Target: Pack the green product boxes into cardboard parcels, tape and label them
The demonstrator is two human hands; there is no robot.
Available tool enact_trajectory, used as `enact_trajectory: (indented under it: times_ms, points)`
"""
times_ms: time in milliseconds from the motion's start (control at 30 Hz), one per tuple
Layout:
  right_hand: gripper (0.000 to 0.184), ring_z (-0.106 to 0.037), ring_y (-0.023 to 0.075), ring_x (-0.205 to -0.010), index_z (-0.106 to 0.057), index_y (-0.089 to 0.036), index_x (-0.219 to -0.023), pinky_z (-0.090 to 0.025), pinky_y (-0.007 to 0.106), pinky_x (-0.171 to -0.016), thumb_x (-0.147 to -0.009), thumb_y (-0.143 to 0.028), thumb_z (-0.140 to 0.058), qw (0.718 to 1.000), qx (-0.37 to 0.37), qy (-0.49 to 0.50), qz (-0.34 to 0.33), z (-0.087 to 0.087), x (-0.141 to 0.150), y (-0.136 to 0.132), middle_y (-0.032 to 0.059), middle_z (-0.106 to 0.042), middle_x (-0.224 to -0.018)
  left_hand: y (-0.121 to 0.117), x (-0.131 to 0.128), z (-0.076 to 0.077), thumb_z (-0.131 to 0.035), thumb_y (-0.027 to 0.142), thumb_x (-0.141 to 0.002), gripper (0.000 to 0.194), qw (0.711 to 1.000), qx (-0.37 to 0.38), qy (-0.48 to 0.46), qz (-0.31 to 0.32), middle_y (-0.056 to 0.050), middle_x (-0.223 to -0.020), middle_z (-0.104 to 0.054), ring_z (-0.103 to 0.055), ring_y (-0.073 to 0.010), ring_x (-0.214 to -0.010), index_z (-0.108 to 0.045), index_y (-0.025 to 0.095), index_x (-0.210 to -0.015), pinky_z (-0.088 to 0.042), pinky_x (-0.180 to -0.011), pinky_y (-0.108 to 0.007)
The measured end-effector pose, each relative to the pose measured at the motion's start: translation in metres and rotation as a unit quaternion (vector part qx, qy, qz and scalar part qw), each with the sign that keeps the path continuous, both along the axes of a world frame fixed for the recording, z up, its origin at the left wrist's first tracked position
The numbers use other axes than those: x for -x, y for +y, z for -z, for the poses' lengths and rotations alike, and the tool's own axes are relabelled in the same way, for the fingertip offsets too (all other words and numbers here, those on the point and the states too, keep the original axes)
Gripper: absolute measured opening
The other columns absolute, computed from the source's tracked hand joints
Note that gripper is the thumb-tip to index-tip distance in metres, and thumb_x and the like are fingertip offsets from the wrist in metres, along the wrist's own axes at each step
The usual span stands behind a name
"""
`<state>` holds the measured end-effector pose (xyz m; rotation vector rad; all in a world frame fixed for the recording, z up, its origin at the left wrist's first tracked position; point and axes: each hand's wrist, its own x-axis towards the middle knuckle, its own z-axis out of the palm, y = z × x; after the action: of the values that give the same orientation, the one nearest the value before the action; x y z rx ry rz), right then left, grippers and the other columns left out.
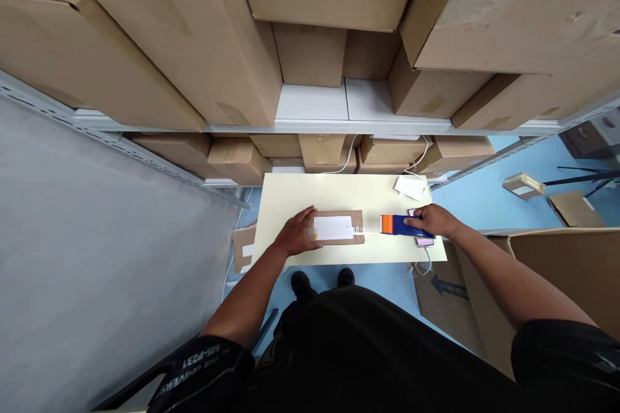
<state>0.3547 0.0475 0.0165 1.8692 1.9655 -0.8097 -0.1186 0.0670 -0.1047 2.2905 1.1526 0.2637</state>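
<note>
A small flat cardboard box (359,239) with a white label (333,228) lies on the cream table. My left hand (296,232) grips its left end, thumb along the near side and fingers along the far side. To the right of the box, my right hand (433,220) is closed around a blue tape dispenser (400,224) with an orange front end. A shiny, thin clear strip, apparently tape, shows between the box's right end and the dispenser. Partly under the dispenser and my right hand lies a pinkish phone (425,242).
The cream table (329,190) has a white item (409,188) with cables at its back right corner. Shelves (314,106) stacked with cartons rise behind it. A large open carton (557,258) stands at the right, a grey wall (106,226) at the left.
</note>
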Motion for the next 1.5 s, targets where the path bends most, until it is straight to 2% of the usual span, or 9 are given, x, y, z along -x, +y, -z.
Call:
enact_trajectory:
  times_ms: [200,367,533,933,1100,1267,1400,1500]
  points:
    - [0.065,-0.068,0.0250,-0.084,-0.075,-0.022,-0.077,-0.041,0.030,-0.070,-0.092,-0.079,-0.045,0.997,0.001,-0.068,-0.037,0.015,0.013,0.006,0.0103,-0.075,-0.081,0.000,0.000,0.000,-0.086,0.061,-0.067,0.121,1.000,0.012,0.001,-0.007,-0.013,-0.170,-0.027,-0.034,-0.0353,-0.154,-0.026,0.023,-0.164,-0.031,-0.127,-0.047]
    - [0.071,-0.070,0.0280,-0.088,-0.079,-0.021,-0.085,-0.043,0.033,-0.072,-0.093,-0.079,-0.040,0.994,0.005,-0.101,-0.052,0.033,0.028,0.008,0.0147,-0.077,-0.091,0.000,-0.001,0.000,-0.087,0.060,-0.066,0.122,1.000,0.019,0.001,-0.013,-0.013,-0.170,-0.027,-0.034,-0.0354,-0.154,-0.026,0.023,-0.164,-0.031,-0.127,-0.047]
    - [0.075,-0.071,0.0300,-0.093,-0.080,-0.021,-0.091,-0.046,0.035,-0.078,-0.093,-0.081,-0.037,0.993,0.013,-0.107,-0.044,0.039,0.043,0.009,0.0165,-0.076,-0.097,-0.001,-0.001,-0.002,-0.087,0.060,-0.066,0.122,1.000,0.022,-0.004,-0.012,-0.012,-0.170,-0.027,-0.034,-0.0352,-0.153,-0.026,0.024,-0.165,-0.031,-0.127,-0.048]
    - [0.072,-0.073,0.0314,-0.092,-0.080,-0.019,-0.099,-0.049,0.036,-0.076,-0.094,-0.078,-0.039,0.990,0.015,-0.117,-0.080,0.034,0.069,0.018,0.0177,-0.077,-0.099,-0.002,0.000,-0.004,-0.086,0.061,-0.067,0.122,1.000,0.025,0.010,-0.010,-0.013,-0.170,-0.027,-0.033,-0.0352,-0.154,-0.024,0.022,-0.165,-0.032,-0.127,-0.048]
    - [0.077,-0.073,0.0329,-0.094,-0.080,-0.017,-0.096,-0.050,0.037,-0.078,-0.094,-0.079,-0.034,0.987,0.009,-0.122,-0.105,0.030,0.081,0.024,0.0190,-0.077,-0.098,-0.001,0.000,-0.002,-0.086,0.060,-0.067,0.122,1.000,0.024,0.004,-0.008,-0.012,-0.171,-0.027,-0.032,-0.0342,-0.155,-0.025,0.023,-0.165,-0.031,-0.128,-0.047]
    - [0.074,-0.072,0.0349,-0.100,-0.079,-0.015,-0.099,-0.051,0.039,-0.082,-0.092,-0.079,-0.042,0.987,0.033,-0.134,-0.079,0.018,0.098,0.032,0.0217,-0.076,-0.106,-0.001,0.001,0.000,-0.088,0.057,-0.066,0.122,0.999,0.031,-0.004,-0.013,-0.013,-0.170,-0.026,-0.033,-0.0348,-0.154,-0.025,0.023,-0.165,-0.031,-0.127,-0.048]
    - [0.062,-0.071,0.0346,-0.100,-0.079,-0.014,-0.101,-0.049,0.040,-0.083,-0.092,-0.069,-0.050,0.987,0.049,-0.146,-0.049,0.005,0.116,0.039,0.0224,-0.075,-0.107,0.000,0.001,0.000,-0.088,0.057,-0.065,0.121,0.999,0.032,-0.010,-0.013,-0.014,-0.170,-0.027,-0.034,-0.0359,-0.153,-0.027,0.022,-0.164,-0.031,-0.127,-0.049]
    - [0.053,-0.071,0.0356,-0.100,-0.078,-0.015,-0.103,-0.047,0.044,-0.086,-0.093,-0.061,-0.053,0.986,0.044,-0.159,-0.023,0.004,0.131,0.039,0.0225,-0.075,-0.106,0.001,0.001,0.001,-0.089,0.056,-0.065,0.121,0.999,0.032,-0.016,-0.012,-0.014,-0.170,-0.027,-0.034,-0.0359,-0.153,-0.027,0.024,-0.164,-0.032,-0.127,-0.049]
